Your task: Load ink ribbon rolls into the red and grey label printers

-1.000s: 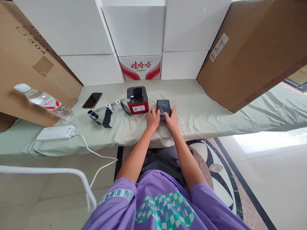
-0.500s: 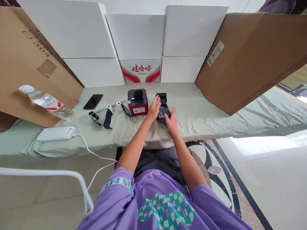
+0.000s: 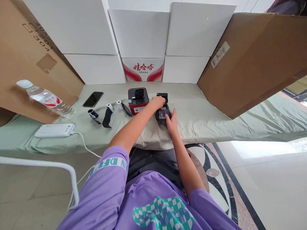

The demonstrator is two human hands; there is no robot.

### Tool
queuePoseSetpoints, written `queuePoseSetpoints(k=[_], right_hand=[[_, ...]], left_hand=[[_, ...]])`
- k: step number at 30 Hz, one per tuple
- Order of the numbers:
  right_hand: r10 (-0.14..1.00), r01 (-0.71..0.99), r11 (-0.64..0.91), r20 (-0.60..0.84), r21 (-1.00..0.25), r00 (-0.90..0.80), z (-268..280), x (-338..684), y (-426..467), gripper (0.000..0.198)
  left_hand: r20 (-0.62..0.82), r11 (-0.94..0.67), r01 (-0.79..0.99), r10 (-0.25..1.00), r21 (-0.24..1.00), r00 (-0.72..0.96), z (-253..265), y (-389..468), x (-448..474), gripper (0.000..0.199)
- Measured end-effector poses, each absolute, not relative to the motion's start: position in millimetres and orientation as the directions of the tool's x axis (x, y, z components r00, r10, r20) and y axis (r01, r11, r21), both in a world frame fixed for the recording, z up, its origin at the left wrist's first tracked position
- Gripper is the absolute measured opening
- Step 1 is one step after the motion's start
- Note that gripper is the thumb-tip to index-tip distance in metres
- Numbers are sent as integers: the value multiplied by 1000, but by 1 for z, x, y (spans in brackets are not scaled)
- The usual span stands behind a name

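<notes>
A small black portable printer point(image 3: 162, 115) with its lid raised rests on the cloth-covered surface. My right hand point(image 3: 172, 123) grips its right side, thumb on the labelled front face. Over the open compartment, my left hand point(image 3: 158, 102) is closed with its fingers bent down; the fingertips and anything in them are hidden. Just left stands a red and black box-shaped device point(image 3: 138, 98), partly behind my left forearm. Farther left lie a small white paper roll point(image 3: 119, 103) with a dark strip, a second such roll point(image 3: 110, 107), and a black-and-white roll point(image 3: 93, 114).
A black phone point(image 3: 93, 99), a white power bank point(image 3: 54, 130) with a cable and a tilted water bottle point(image 3: 49, 100) are at the left. White boxes point(image 3: 139, 33) line the back. Cardboard cartons point(image 3: 254, 60) flank both ends. A white curved tube point(image 3: 48, 163) crosses the lower left.
My left hand has gone from lying stretched along the printer's left side to bending over its open compartment. My right hand keeps its grip. The view has shifted slightly.
</notes>
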State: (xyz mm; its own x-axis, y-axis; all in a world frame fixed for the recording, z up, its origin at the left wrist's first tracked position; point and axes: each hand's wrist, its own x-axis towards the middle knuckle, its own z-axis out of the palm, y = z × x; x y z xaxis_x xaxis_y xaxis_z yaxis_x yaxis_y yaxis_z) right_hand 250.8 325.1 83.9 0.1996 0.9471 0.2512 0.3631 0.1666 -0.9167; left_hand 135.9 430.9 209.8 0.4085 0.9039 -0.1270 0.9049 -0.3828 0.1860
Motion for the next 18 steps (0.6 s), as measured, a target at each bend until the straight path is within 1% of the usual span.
queuePoseSetpoints(k=[3,9,12,14,18], right_hand=[[948,360,173,255,-917,192,82,252,326,94],[943,245,207,260,-947,206,74,258,332,99],[946,210,203,247,-956,209,74,258,331,100],[947,217,214,257,-952,193,77,257,329,96],[948,265,197,252,-944,194,86,256,324,82]], left_hand=[[-160,-408,899,888,161,432,212,435,144,31],[-53,-487,869,869,86,492,225,419,130,40],[-18,-495,863,866,104,499,227,411,120,41],[-3,-499,859,864,112,503,223,410,116,40],[17,-515,846,855,139,518,215,415,116,40]])
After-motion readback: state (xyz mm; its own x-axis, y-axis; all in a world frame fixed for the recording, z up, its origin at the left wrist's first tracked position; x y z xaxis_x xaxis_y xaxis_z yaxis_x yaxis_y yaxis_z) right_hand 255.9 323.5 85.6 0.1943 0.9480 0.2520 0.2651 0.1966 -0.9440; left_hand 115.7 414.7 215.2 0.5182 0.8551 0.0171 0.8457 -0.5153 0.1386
